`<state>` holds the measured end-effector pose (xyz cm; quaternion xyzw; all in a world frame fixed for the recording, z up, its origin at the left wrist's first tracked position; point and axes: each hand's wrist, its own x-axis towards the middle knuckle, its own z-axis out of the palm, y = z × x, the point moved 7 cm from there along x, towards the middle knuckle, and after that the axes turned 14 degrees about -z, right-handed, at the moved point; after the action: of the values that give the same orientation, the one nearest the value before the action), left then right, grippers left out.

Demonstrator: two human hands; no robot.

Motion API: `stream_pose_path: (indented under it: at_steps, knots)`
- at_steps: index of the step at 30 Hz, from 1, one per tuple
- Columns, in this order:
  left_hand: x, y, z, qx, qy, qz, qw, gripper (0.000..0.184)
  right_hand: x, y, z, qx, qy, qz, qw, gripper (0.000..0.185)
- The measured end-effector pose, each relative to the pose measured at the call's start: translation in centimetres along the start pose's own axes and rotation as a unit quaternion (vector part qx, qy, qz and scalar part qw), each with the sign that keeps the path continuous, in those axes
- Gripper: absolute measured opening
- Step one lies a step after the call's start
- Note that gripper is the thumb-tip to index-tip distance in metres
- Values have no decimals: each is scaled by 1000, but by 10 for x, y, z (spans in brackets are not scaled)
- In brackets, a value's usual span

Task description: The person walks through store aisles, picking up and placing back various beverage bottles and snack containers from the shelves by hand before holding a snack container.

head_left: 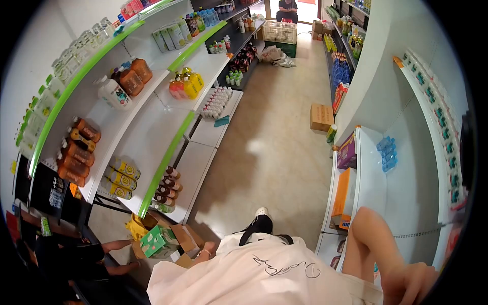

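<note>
My left hand (206,250) is low beside my shirt, at the edge of an open cardboard box (186,239). Its fingers are mostly hidden, so their grip cannot be told. A green carton (158,242) sits by the box flaps. On the other side, my right arm bends at the elbow in front of the white shelving. My right hand (410,284) is at the lower right edge of view with its fingers curled downward. Their tips are cut off, and whatever they hold is out of sight. Close to that arm stands an orange carton (345,195) on a shelf.
White shelves (162,127) with green strips and bottles line the left; blue bottles (387,154) stand on the right shelving. A cardboard box (322,118) sits along the aisle floor (264,137). One person (66,259) is at lower left, another (287,10) at the far end.
</note>
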<state>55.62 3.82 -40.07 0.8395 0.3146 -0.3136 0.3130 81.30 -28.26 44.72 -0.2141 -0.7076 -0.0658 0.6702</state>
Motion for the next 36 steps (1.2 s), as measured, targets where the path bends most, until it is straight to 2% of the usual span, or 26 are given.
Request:
stream_pose_path:
  at_steps: [1,2,3,4,5,6,7,9,10,12,14,16,18,19,20,21,22,23,24,26,28,30,32,33,35,36]
  knots:
    - [22,1,-16,-110,0,-47,993,25,4,31,-12,-2,0,3,1000,22]
    - [40,15,-37,-199,12,-50,979,26,8,65,-22,66,25,-44,997,21]
    - [56,36,-54,-283,25,-18,959,28,10,90,-32,135,50,-90,985,21]
    - [81,60,-81,-252,69,47,964,31,11,110,-36,132,50,-88,986,21]
    - [134,50,-73,-408,-41,-187,893,33,8,121,-46,51,91,-122,987,21]
    - [156,78,-98,-326,-20,-146,934,34,6,129,-58,-30,133,-150,979,21]
    - [181,113,-124,-288,6,-85,954,35,5,143,-71,-29,135,-143,980,21]
    - [212,179,-161,-380,-2,-59,923,28,1,153,-83,6,6,-242,970,19]
    - [219,212,-180,-424,-19,-36,905,26,1,158,-94,8,9,-236,972,19]
    - [224,260,-204,-470,-39,-18,882,25,7,185,-112,-92,4,-86,992,19]
    - [231,303,-220,-456,-106,5,884,26,7,219,-141,-57,8,-82,995,19]
    - [251,312,-221,-446,-123,-22,886,25,-1,250,-178,-23,11,-77,997,20]
    - [290,298,-203,-382,-173,-68,905,24,-34,275,-237,-6,1,-22,1000,8]
    - [313,280,-190,-331,-207,-89,916,25,-55,290,-267,3,-7,6,1000,12]
    - [316,266,-206,-308,-175,-122,927,24,-78,312,-291,10,-12,30,999,20]
    - [317,255,-223,-284,-142,-155,936,24,-112,344,-318,-27,196,17,980,21]
    - [327,246,-233,-300,-135,-187,926,25,-156,373,-350,-111,291,137,940,24]
    - [337,239,-240,-317,-128,-217,914,25,-198,401,-385,-260,288,257,885,26]
    - [341,236,-246,-354,-111,-242,896,24,-215,433,-407,-352,206,398,822,32]
    - [356,246,-274,-394,-88,-263,876,23,-298,486,-453,-376,168,481,774,43]
    - [373,256,-311,-465,-23,-315,827,21,-425,506,-501,-375,165,615,674,65]
    - [411,268,-325,-469,-15,-305,829,21,-563,517,-535,-281,191,706,621,70]
    - [441,305,-348,-461,-6,-299,836,22,-603,529,-537,-188,318,760,534,73]
    - [454,316,-346,-462,-8,-303,833,22,-621,530,-541,-186,316,763,532,73]
    - [497,342,-342,-478,14,-216,851,25,-668,540,-555,-188,241,818,487,73]
    - [523,359,-353,-394,90,-136,905,27,-682,552,-570,-186,238,821,485,73]
